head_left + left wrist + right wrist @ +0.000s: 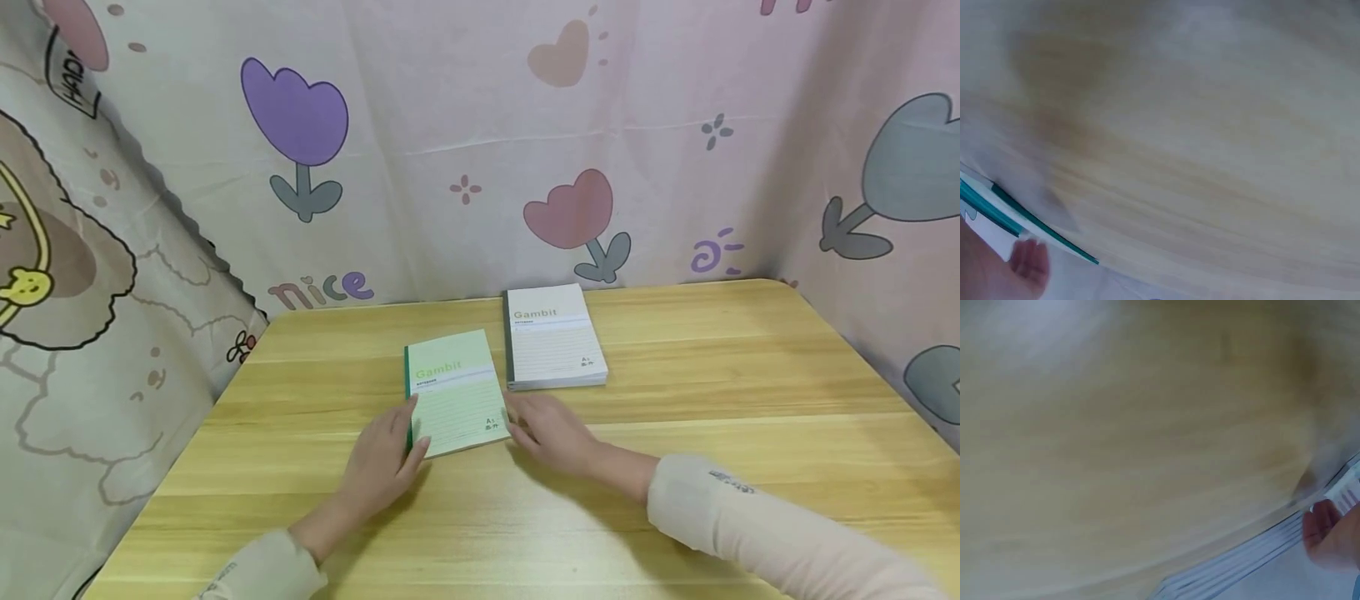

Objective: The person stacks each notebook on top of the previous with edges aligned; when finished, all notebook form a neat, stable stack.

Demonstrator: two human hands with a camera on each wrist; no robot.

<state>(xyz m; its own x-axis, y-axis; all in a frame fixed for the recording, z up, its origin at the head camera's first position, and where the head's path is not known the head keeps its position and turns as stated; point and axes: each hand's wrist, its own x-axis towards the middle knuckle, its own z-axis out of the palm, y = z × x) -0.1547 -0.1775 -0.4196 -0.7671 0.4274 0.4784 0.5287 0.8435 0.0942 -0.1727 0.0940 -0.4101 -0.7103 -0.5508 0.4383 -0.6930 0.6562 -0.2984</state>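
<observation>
A pale green notebook with a dark green spine lies at a slight angle on the wooden table, its cover reading "Gambit". At its near left corner is my left hand, index finger along the spine and thumb at the front edge. My right hand touches the notebook's right edge with its fingers. Behind and to the right sits a stack of white notebooks with dark spines. In the left wrist view, green spine edges appear near the fingers. The right wrist view shows layered white notebook edges.
A printed curtain with tulips and hearts hangs behind the table and along both sides. The white stack stands near the table's back edge, just right of the green notebook. Bare wood lies to the left, right and front.
</observation>
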